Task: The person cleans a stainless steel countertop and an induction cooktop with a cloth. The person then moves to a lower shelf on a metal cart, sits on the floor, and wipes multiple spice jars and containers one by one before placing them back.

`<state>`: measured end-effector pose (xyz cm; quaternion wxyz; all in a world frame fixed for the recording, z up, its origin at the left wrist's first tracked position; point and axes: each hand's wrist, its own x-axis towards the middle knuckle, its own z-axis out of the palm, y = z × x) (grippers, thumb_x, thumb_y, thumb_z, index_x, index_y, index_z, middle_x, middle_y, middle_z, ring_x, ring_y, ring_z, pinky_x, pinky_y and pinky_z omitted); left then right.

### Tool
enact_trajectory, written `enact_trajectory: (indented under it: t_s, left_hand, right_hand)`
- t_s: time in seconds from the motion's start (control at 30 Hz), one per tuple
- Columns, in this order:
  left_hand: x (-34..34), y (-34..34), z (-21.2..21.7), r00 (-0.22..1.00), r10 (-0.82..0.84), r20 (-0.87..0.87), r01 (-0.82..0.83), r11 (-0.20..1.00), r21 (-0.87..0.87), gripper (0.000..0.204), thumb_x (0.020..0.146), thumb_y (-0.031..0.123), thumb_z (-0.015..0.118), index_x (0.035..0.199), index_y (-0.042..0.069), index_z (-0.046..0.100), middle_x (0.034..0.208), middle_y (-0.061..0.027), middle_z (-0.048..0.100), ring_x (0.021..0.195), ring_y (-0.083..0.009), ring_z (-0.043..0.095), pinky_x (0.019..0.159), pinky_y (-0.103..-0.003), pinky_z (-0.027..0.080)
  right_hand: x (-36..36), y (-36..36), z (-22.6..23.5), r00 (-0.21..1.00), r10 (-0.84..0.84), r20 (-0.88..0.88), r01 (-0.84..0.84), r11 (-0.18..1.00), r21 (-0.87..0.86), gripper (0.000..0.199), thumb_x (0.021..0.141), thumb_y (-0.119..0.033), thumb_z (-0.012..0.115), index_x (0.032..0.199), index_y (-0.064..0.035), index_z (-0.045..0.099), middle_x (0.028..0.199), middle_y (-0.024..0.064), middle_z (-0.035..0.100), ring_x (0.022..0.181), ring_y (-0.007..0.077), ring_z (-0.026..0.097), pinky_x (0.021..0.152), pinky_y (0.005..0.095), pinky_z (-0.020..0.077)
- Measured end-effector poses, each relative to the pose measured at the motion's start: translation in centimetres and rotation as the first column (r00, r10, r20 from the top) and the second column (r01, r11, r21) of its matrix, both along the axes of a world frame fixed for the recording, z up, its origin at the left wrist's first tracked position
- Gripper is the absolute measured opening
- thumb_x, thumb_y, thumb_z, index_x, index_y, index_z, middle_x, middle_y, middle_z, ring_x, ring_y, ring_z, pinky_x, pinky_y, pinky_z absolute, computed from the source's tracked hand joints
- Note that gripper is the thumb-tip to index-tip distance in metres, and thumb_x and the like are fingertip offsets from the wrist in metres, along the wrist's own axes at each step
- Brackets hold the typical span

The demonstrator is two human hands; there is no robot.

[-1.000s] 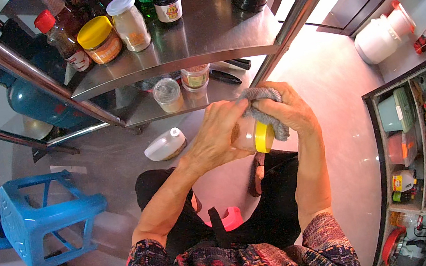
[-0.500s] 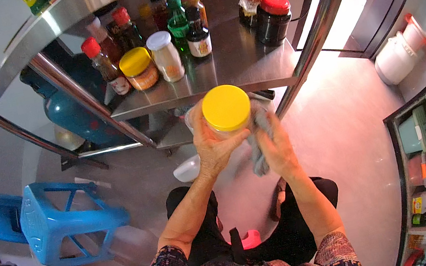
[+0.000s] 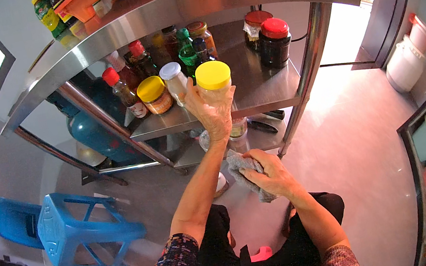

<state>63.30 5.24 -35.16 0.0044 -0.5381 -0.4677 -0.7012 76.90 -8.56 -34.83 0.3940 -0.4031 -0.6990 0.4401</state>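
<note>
My left hand (image 3: 212,111) is wrapped round a clear jar with a yellow lid (image 3: 213,76), at the front of the middle steel shelf (image 3: 257,91); whether its base touches the shelf I cannot tell. Lower and nearer to me, my right hand (image 3: 269,171) grips a grey cloth (image 3: 246,175). Left of the held jar stand a white-lidded jar (image 3: 175,82), a shorter yellow-lidded jar (image 3: 156,95) and a red-capped bottle (image 3: 126,92). Behind it are a green bottle (image 3: 187,49) and a dark-capped bottle (image 3: 201,51), partly hidden by the jar.
The steel table's curved front edge (image 3: 175,17) overhangs the shelf. Farther right stand a dark jar with a red lid (image 3: 275,43) and another red-lidded jar (image 3: 255,28). A blue stool (image 3: 79,230) is on the floor at left, near a gas cylinder (image 3: 96,132).
My left hand has carried the yellow-lidded jar forward to the shelf. My right hand has come away from the jar, lower, still holding the cloth. The view has shifted, showing more of the tabletop.
</note>
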Motion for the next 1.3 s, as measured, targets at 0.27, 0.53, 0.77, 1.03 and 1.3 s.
enact_trajectory:
  t_s: [0.27, 0.53, 0.77, 1.03, 1.3]
  left_hand:
    - [-0.3, 0.8, -0.9, 0.963, 0.239, -0.124, -0.243, 0.97, -0.019, 0.092, 0.068, 0.036, 0.081, 0.135, 0.003, 0.028, 0.126, -0.0214, 0.031, 0.119, -0.0383, 0.029, 0.1, -0.052, 0.025]
    - [-3.8, -1.4, -1.8, 0.967, 0.22, -0.13, -0.212, 0.974, 0.075, 0.08, 0.077, 0.03, 0.073, 0.134, -0.003, 0.027, 0.125, -0.0207, 0.032, 0.117, -0.0351, 0.031, 0.101, -0.047, 0.025]
    - [-12.1, -0.3, 0.8, 0.659, 0.547, -0.517, -0.628, 0.778, 0.024, 0.066, 0.088, 0.046, 0.053, 0.132, 0.001, 0.035, 0.125, -0.0202, 0.032, 0.113, -0.036, 0.032, 0.095, -0.049, 0.023]
    - [-13.3, 0.6, 1.8, 0.547, 0.491, -0.678, -0.722, 0.686, -0.085, 0.069, 0.079, 0.047, 0.062, 0.128, 0.004, 0.041, 0.124, -0.0167, 0.033, 0.113, -0.0373, 0.032, 0.091, -0.05, 0.026]
    - [-12.2, -0.8, 0.4, 0.61, 0.551, -0.57, -0.651, 0.758, 0.037, 0.066, 0.077, 0.037, 0.07, 0.125, 0.003, 0.04, 0.123, -0.0183, 0.037, 0.113, -0.0379, 0.035, 0.093, -0.049, 0.029]
  right_hand:
    - [0.0, -0.1, 0.7, 1.0, 0.005, 0.018, -0.005, 1.0, -0.009, 0.034, 0.078, -0.019, 0.064, 0.104, 0.0017, 0.057, 0.092, 0.0192, 0.06, 0.084, 0.0346, 0.06, 0.075, 0.0389, 0.0459]
    - [-0.1, -0.1, 0.8, 0.999, 0.014, 0.039, -0.012, 0.999, -0.048, 0.033, 0.078, -0.018, 0.065, 0.104, 0.0019, 0.057, 0.092, 0.0197, 0.061, 0.083, 0.0333, 0.061, 0.074, 0.0378, 0.0468]
    - [-0.3, 0.0, 0.3, 0.999, 0.042, 0.022, -0.042, 0.999, -0.012, 0.033, 0.078, -0.017, 0.066, 0.104, 0.0014, 0.057, 0.093, 0.0199, 0.061, 0.083, 0.0329, 0.061, 0.074, 0.0372, 0.0475]
    - [-0.5, 0.2, 0.3, 0.998, 0.044, 0.035, -0.044, 0.999, 0.002, 0.034, 0.078, -0.018, 0.066, 0.104, 0.0013, 0.057, 0.093, 0.019, 0.061, 0.084, 0.0324, 0.061, 0.074, 0.0376, 0.0473]
    - [-0.5, 0.0, 0.7, 0.998, 0.052, 0.039, -0.051, 0.998, -0.03, 0.034, 0.078, -0.018, 0.065, 0.105, 0.001, 0.057, 0.094, 0.019, 0.061, 0.085, 0.0326, 0.061, 0.075, 0.0372, 0.0474]
